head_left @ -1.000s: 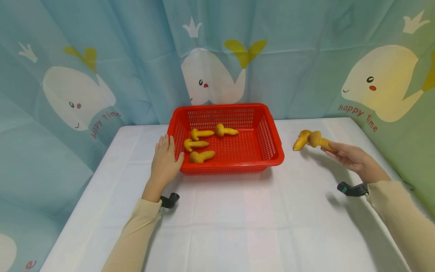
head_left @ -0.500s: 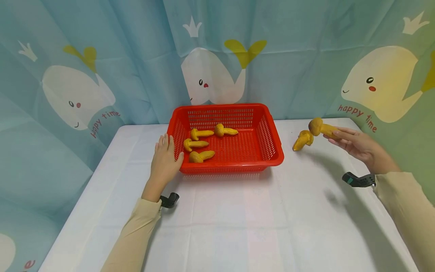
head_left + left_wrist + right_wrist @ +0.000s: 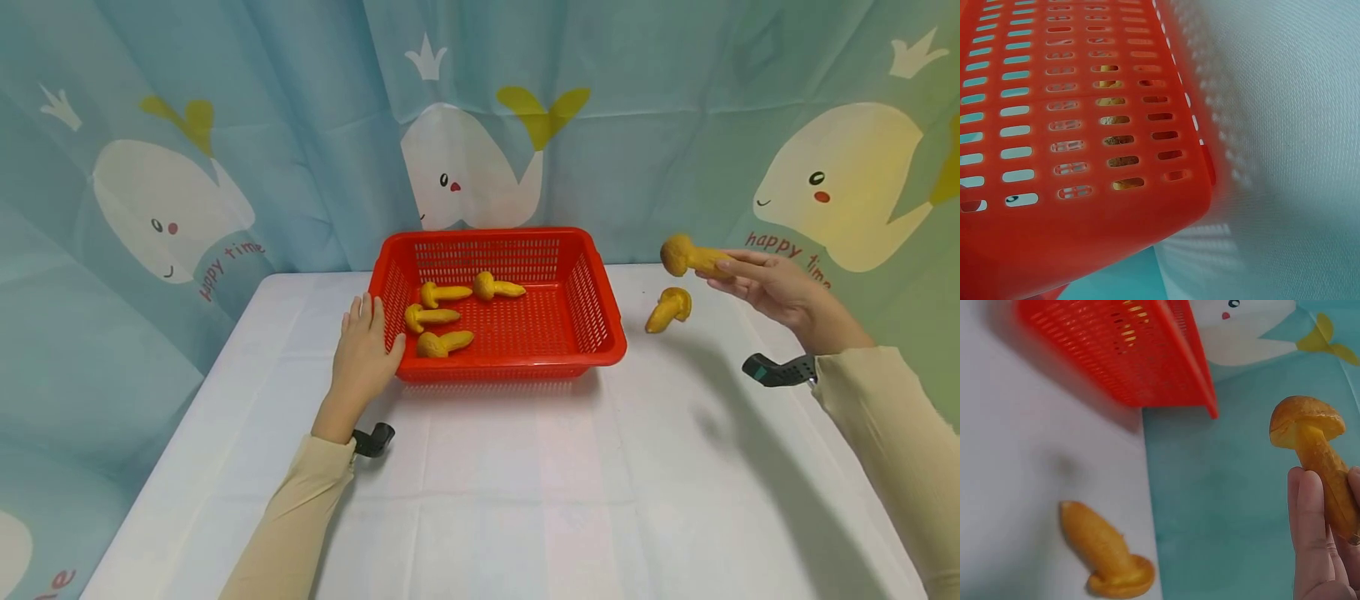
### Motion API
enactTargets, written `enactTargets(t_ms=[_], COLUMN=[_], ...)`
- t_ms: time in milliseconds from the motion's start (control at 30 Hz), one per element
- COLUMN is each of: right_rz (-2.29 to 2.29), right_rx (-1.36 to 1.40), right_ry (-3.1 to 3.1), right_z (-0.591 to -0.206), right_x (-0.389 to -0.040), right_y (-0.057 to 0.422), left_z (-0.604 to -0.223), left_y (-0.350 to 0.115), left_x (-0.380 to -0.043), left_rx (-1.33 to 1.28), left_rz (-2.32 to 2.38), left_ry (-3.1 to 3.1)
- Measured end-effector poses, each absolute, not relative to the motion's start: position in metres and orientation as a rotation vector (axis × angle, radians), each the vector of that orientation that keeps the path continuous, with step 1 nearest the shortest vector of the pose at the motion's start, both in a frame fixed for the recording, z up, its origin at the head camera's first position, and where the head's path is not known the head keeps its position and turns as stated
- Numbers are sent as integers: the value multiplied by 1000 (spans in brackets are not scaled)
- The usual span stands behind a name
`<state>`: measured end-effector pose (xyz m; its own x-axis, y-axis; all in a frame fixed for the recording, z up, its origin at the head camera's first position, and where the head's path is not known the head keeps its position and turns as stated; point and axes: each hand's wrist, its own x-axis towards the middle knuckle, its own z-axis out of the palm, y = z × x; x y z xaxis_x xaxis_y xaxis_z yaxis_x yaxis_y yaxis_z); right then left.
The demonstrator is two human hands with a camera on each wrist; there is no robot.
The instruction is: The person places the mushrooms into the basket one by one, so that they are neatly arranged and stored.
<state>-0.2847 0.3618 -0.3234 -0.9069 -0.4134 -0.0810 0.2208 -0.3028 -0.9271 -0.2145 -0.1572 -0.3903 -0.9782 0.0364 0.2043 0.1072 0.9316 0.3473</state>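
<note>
My right hand point(image 3: 780, 292) pinches a yellow mushroom point(image 3: 690, 256) by its stem, held above the table with the cap pointing left. In the right wrist view the fingers point(image 3: 1310, 506) and thumb lie along the stem of that mushroom point(image 3: 1319, 450). A second mushroom point(image 3: 668, 310) lies on the table below it, apart from the hand. The left hand point(image 3: 365, 354) rests with straight fingers against the left side of a red basket point(image 3: 517, 362). Inside, toward its left, lie several more mushrooms point(image 3: 498, 288). Only the basket's slotted wall point(image 3: 1079, 150) fills the left wrist view; the hand is hidden there.
A white cloth covers the table point(image 3: 510, 492). Behind it hangs a blue-green curtain point(image 3: 645, 167) printed with white whales, close to the basket's back. A black wrist camera point(image 3: 778, 370) sits below the right hand, and another point(image 3: 372, 439) beside the left wrist.
My right hand has lifted its mushroom up off the one on the table, then moved it slightly left. The left hand and the basket stay where they were.
</note>
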Motion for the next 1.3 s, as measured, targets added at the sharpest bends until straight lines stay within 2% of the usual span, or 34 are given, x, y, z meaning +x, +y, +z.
enactTargets(t_ms=[633, 867, 1300], right_rz=[-2079, -2021, -1911], right_rx=[-247, -174, -288], right_ry=[1824, 1866, 1867], right_z=[-276, -266, -259], right_x=[-304, -310, -321], right_y=[318, 302, 267], left_z=[-392, -393, -393], left_y=[-158, -158, -158], left_x=[-216, -217, -217], left_rx=[-112, -120, -113], left_rz=[-545, -543, -533], left_ry=[-2891, -2891, -2890])
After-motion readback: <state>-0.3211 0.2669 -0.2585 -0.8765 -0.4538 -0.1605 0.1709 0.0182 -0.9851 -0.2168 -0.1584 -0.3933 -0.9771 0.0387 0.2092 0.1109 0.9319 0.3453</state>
